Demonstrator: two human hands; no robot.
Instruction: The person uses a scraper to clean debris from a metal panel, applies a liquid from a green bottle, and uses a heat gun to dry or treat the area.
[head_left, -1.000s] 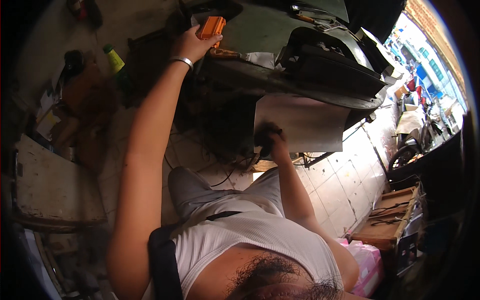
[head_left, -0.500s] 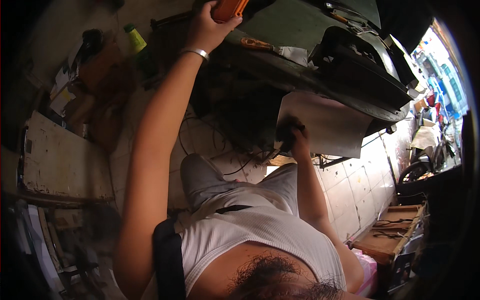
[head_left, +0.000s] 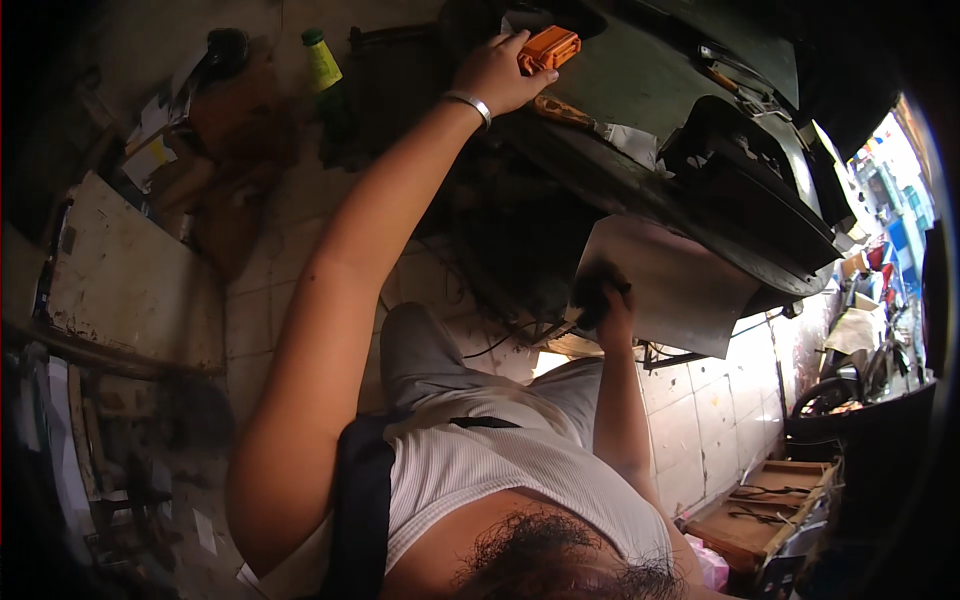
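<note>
My left hand (head_left: 503, 76) reaches far forward over the green surface, its fingers closed around a small orange plastic case (head_left: 549, 51). Just nearer to me lies a tool with a worn wooden handle (head_left: 563, 111), beside a piece of pale paper or cloth (head_left: 632, 143). My right hand (head_left: 618, 308) is closed at the left edge of a flat metal sheet (head_left: 670, 278), on a dark object (head_left: 594, 298) too shadowed to name. The sheet is tilted under the rim of the green panel-like surface (head_left: 610, 75).
On the left stand a green bottle with a yellow label (head_left: 322, 62) and a worn whitish panel (head_left: 135, 285). Loose cables lie over the tiled floor (head_left: 700, 400). A wooden drawer-like frame (head_left: 765, 505) is at the lower right, a motorcycle (head_left: 845, 375) beyond it.
My left hand has shifted right with the orange case, coming over the green surface near the wooden handle. The whole view has tilted slightly; my right hand stays at the metal sheet.
</note>
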